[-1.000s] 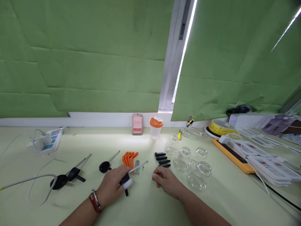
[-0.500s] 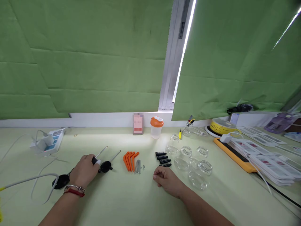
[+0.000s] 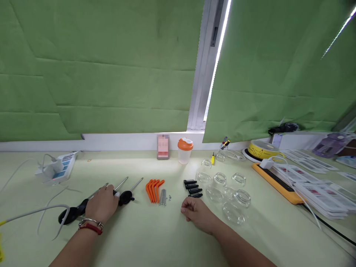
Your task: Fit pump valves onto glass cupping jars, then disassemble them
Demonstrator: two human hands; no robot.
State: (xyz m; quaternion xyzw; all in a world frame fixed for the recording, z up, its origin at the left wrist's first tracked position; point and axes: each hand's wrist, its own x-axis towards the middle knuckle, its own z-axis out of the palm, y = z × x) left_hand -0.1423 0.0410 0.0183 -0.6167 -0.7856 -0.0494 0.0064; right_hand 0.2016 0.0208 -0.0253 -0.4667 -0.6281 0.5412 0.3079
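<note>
My left hand [image 3: 102,206], with a bracelet and a red band at the wrist, is at the left of the table. Its fingers are curled over a black-ended metal rod [image 3: 122,183]; the grip is partly hidden. Just right of it lies another rod with a round black end [image 3: 126,198]. Further black round-ended pieces [image 3: 68,216] are on its left. My right hand [image 3: 198,214] rests closed on the table, apparently holding nothing. It is just below several ribbed black pieces [image 3: 194,188]. Several bent orange handles [image 3: 153,190] and thin metal rods [image 3: 162,197] lie between the hands.
Several clear glass jars [image 3: 234,212] stand right of my right hand. An orange-lidded cup [image 3: 185,152] and a phone [image 3: 163,147] are at the back. A yellow tape roll [image 3: 261,149], an orange power strip [image 3: 278,184] and stacked white sheets [image 3: 324,196] lie right. White cables [image 3: 52,207] cross the left.
My left hand has shifted slightly to the right and down, and a metal rod on its left side has come into sight. My right hand has stayed in place.
</note>
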